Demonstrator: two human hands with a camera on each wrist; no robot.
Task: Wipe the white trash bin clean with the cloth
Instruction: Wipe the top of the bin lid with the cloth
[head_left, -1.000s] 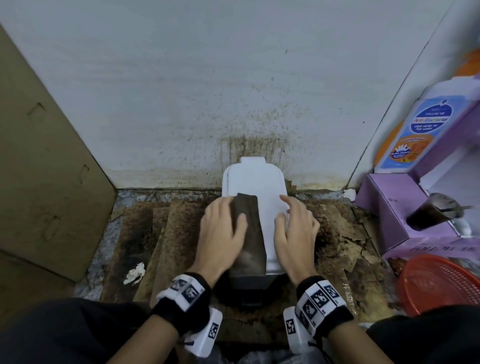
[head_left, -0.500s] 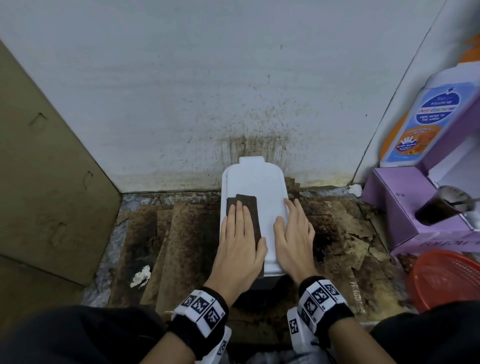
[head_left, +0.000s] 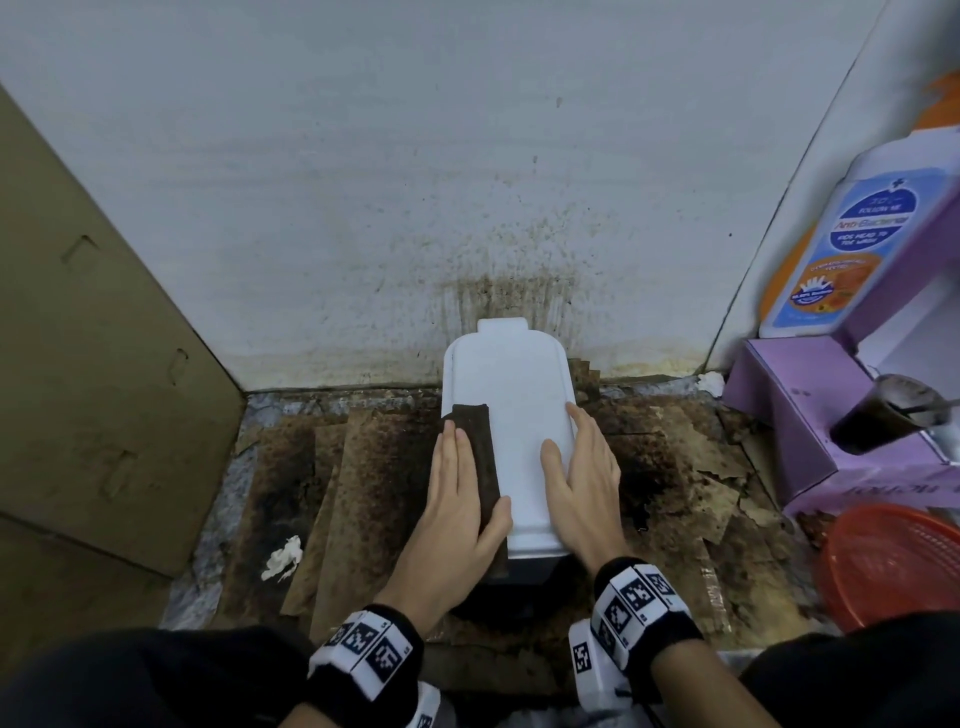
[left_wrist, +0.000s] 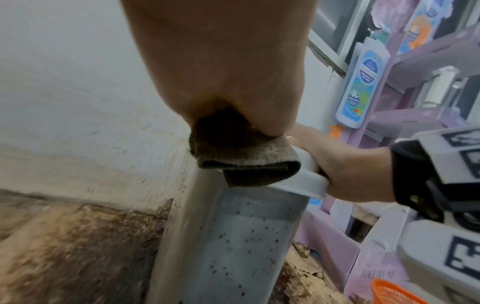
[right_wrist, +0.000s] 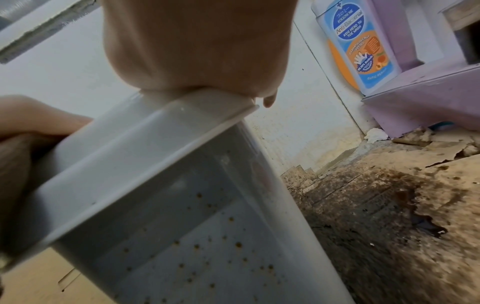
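Note:
The white trash bin (head_left: 511, 410) stands against the stained wall with its lid shut. Its grey side (left_wrist: 228, 246) is dotted with brown specks, which also show on the bin wall (right_wrist: 207, 246) in the right wrist view. A folded dark brown cloth (head_left: 475, 441) lies along the lid's left edge, and its near end hangs over the front rim (left_wrist: 246, 164). My left hand (head_left: 457, 493) presses flat on the cloth with straight fingers. My right hand (head_left: 579, 478) rests flat on the lid's right side, its fingers along the edge (left_wrist: 345, 168).
A cardboard panel (head_left: 78, 364) closes off the left. On the right stand a purple shelf unit (head_left: 795, 410), a wash bottle (head_left: 852, 234), a cup of dark liquid (head_left: 883, 415) and an orange basket (head_left: 893, 561). Stained cardboard (head_left: 363, 493) and a white scrap (head_left: 283, 558) cover the floor.
My left hand has gone flat onto the cloth and slid it from the middle of the lid to the left edge. The right hand has stayed on the lid's right side.

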